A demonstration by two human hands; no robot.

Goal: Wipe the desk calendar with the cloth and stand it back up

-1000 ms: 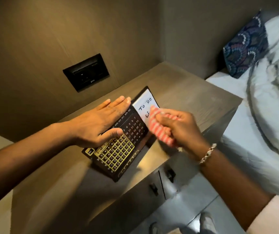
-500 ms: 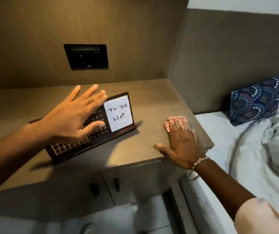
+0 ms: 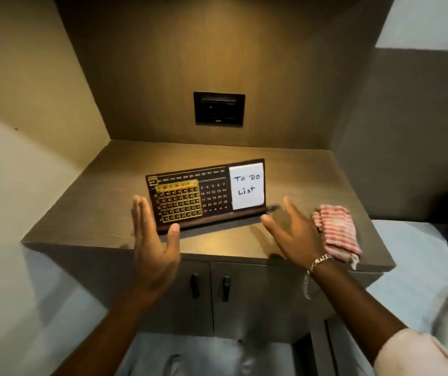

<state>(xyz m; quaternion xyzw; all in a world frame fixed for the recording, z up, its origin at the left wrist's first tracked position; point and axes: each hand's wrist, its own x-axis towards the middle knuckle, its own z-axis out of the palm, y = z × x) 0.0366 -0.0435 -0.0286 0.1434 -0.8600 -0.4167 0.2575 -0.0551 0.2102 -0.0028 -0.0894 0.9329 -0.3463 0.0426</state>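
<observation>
One calendar stands upright mid-worktop, face toward the camera, long axis left to right and rising slightly rightward — a white "To Do List" note at its right end. Two hands flank it, fingers spread and empty: left hand before its left end, right hand near its right. One striped cloth lies at the worktop's right edge, behind the right hand. A wall socket sits above.

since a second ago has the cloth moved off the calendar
Yes. The cloth now lies on the cabinet top near its right edge, beside the standing calendar, no longer in the right hand.
</observation>
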